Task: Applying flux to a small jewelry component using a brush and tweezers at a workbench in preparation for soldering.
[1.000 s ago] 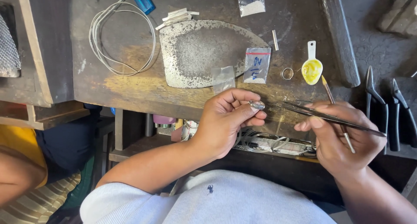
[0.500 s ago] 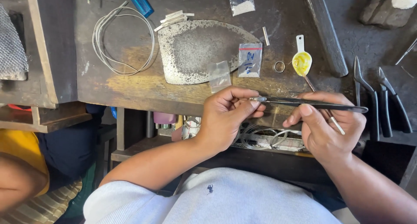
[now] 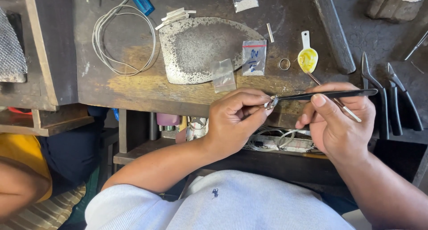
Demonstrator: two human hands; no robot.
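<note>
My left hand (image 3: pixel 236 118) pinches a small silver ring (image 3: pixel 270 103) between thumb and fingertips, just in front of the wooden workbench (image 3: pixel 133 85) edge. My right hand (image 3: pixel 339 120) grips black tweezers (image 3: pixel 327 95) held level, their tip touching the ring. A thin brush stick (image 3: pixel 345 108) also runs through the right hand's fingers.
On the bench lie a grey metal plate (image 3: pixel 200 47), a coil of white wire (image 3: pixel 122 38), small plastic bags (image 3: pixel 253 57), a loose ring (image 3: pixel 284 64), a yellow-filled spoon (image 3: pixel 307 58) and black pliers (image 3: pixel 394 100). Another person's arm in yellow (image 3: pixel 18 181) is at the left.
The tweezers swung from slanting down-right to level, and their tip came onto the ring. My left hand kept the ring in nearly the same place.
</note>
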